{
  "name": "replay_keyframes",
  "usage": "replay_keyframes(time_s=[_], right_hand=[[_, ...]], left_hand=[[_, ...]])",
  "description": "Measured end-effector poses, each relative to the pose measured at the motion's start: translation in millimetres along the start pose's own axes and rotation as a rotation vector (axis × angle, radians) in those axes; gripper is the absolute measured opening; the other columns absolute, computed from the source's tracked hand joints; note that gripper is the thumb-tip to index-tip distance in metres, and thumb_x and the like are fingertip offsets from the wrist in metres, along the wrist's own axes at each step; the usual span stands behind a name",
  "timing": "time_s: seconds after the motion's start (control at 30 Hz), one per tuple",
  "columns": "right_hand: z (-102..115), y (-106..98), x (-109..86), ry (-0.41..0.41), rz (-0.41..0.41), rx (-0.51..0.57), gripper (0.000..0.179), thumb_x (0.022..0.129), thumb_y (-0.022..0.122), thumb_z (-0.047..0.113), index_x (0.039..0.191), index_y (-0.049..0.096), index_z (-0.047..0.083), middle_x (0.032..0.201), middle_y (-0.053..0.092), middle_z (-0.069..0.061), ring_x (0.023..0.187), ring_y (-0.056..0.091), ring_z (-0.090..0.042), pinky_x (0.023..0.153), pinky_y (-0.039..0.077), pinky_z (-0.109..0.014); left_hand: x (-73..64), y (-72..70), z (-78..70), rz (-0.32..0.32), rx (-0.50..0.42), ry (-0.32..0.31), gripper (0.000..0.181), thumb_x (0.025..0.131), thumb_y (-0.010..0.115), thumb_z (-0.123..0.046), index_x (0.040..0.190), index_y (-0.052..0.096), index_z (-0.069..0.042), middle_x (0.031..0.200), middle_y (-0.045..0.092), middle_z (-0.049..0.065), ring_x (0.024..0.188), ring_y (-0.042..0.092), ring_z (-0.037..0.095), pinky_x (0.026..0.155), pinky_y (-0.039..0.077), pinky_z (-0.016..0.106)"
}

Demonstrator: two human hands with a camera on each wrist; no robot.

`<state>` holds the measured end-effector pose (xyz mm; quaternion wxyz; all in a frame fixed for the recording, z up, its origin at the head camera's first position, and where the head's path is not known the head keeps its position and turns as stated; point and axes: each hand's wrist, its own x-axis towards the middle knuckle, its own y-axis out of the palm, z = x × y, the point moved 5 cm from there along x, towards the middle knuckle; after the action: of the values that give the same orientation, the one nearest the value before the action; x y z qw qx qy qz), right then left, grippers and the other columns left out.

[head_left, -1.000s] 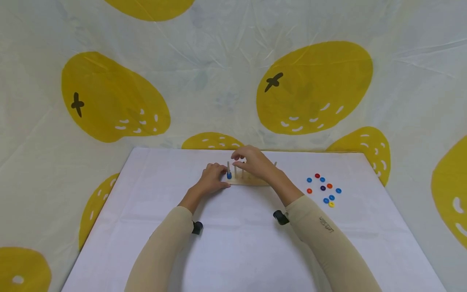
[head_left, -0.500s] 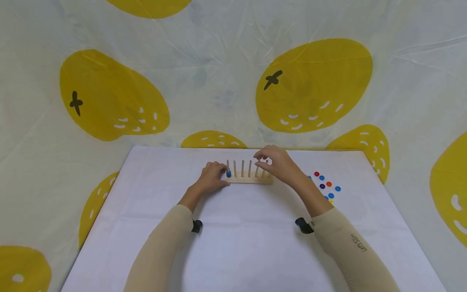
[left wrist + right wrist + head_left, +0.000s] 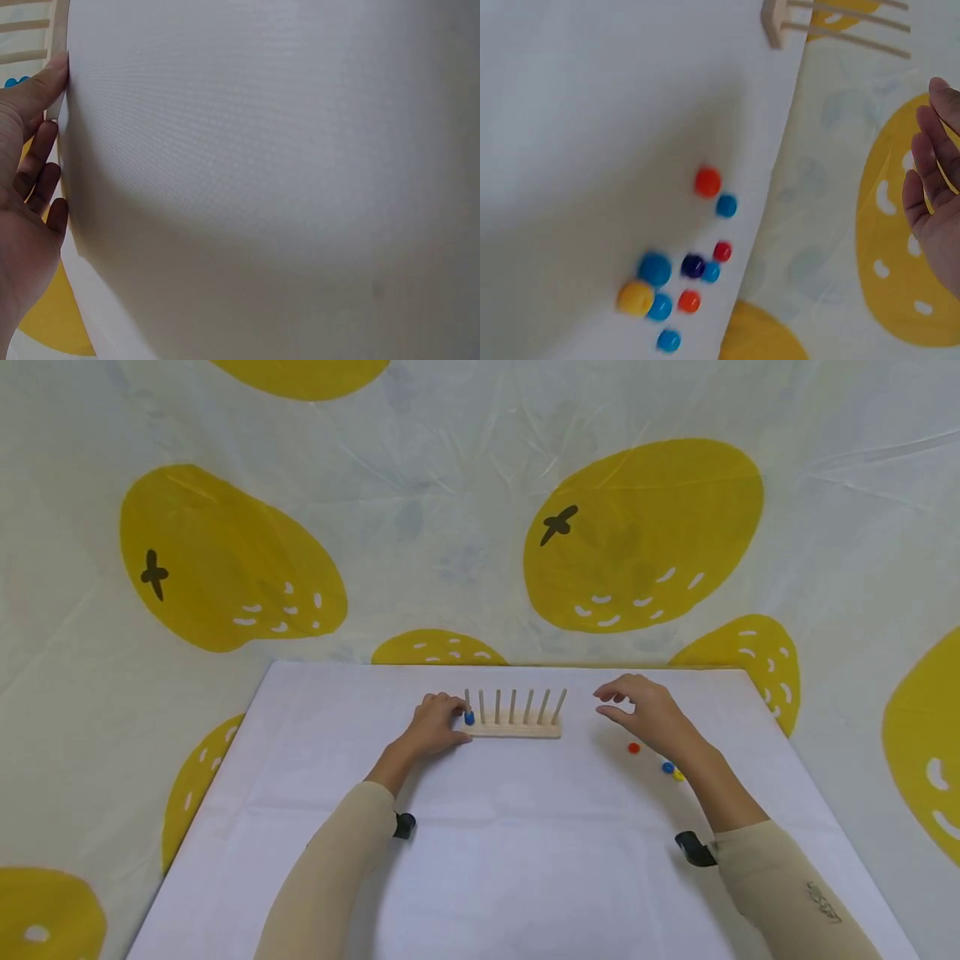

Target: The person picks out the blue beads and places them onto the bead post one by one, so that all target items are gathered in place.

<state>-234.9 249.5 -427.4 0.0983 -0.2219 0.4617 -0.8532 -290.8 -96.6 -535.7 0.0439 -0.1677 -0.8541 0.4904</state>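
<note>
A wooden peg rack (image 3: 517, 727) with several upright pegs stands near the table's far edge. Blue beads (image 3: 469, 718) sit low on its leftmost peg. My left hand (image 3: 435, 725) grips the rack's left end; in the left wrist view the thumb (image 3: 46, 84) presses along the base, with the other fingers below it. To the right of the rack, my right hand (image 3: 641, 710) hovers over the table with loosely bent fingers and a gap before the thumb, holding nothing visible. Beneath it lie loose beads, among them an orange-red one (image 3: 633, 748) and a blue one (image 3: 667, 767).
In the right wrist view several beads lie scattered, including a yellow (image 3: 635, 298), a dark purple (image 3: 693, 265) and a red one (image 3: 722, 250). The right forearm hides some of them from the head view. A fruit-print cloth (image 3: 450, 568) hangs behind the white table (image 3: 480, 860).
My right hand has moved right, from above the rack's left pegs, past its right end, to over the loose beads. The left hand has stayed on the rack's left end.
</note>
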Motion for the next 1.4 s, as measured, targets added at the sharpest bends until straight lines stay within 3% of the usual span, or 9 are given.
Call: replay_keyframes(time_s=[0.3,0.57,0.67,0.8,1.1,1.4], right_hand=[[-37.4,-9.6,-40.0,0.113,0.096,-0.074,0.024,0.091,0.079,0.013,0.113,0.074,0.007,0.106,0.073,-0.007,0.099,0.063,-0.028,0.085,0.053,-0.050],[-63.3,-8.3,-72.5,0.222,0.173,-0.074,0.030,0.091,0.079,0.019,0.118,0.074,0.006,0.110,0.073,-0.011,0.104,0.060,-0.032,0.087,0.055,-0.052],[-70.0,-6.9,-81.3,0.224,0.175,-0.093,0.030,0.089,0.082,0.020,0.115,0.076,0.008,0.108,0.074,-0.010,0.103,0.059,-0.031,0.086,0.054,-0.050],[-77.4,-3.4,-89.7,0.215,0.179,-0.111,0.032,0.086,0.084,0.018,0.114,0.076,0.007,0.106,0.074,-0.009,0.104,0.058,-0.031,0.089,0.052,-0.052],[-88.5,7.5,-103.3,0.308,0.247,-0.108,0.038,0.086,0.085,0.025,0.119,0.075,0.008,0.118,0.071,-0.017,0.113,0.053,-0.037,0.092,0.054,-0.057],[-91.0,10.8,-106.7,0.275,0.219,-0.148,0.031,0.085,0.085,0.019,0.113,0.076,0.007,0.106,0.074,-0.010,0.107,0.054,-0.036,0.088,0.049,-0.053]], left_hand=[[-0.4,0.4,-0.5,0.012,-0.004,-0.005,0.056,0.086,0.086,-0.034,0.134,0.065,-0.014,0.126,0.062,0.005,0.125,0.046,0.027,0.112,0.038,0.046],[-1.1,-0.3,-0.7,0.011,-0.007,-0.006,0.056,0.086,0.086,-0.033,0.134,0.065,-0.014,0.126,0.062,0.005,0.126,0.047,0.027,0.112,0.038,0.046],[-1.2,-0.3,-0.7,0.010,-0.010,-0.010,0.056,0.086,0.086,-0.033,0.134,0.065,-0.014,0.126,0.062,0.005,0.125,0.047,0.027,0.112,0.039,0.046],[-0.6,-0.7,-1.2,0.007,-0.002,-0.011,0.056,0.085,0.086,-0.033,0.133,0.065,-0.013,0.125,0.062,0.004,0.124,0.047,0.027,0.111,0.039,0.045],[0.2,0.4,-0.6,0.009,-0.011,-0.020,0.055,0.086,0.086,-0.033,0.133,0.065,-0.014,0.125,0.062,0.003,0.124,0.046,0.025,0.112,0.039,0.045],[0.4,-0.4,-0.5,0.003,0.001,-0.011,0.055,0.085,0.087,-0.033,0.131,0.066,-0.013,0.123,0.063,0.004,0.124,0.047,0.027,0.111,0.039,0.046]])
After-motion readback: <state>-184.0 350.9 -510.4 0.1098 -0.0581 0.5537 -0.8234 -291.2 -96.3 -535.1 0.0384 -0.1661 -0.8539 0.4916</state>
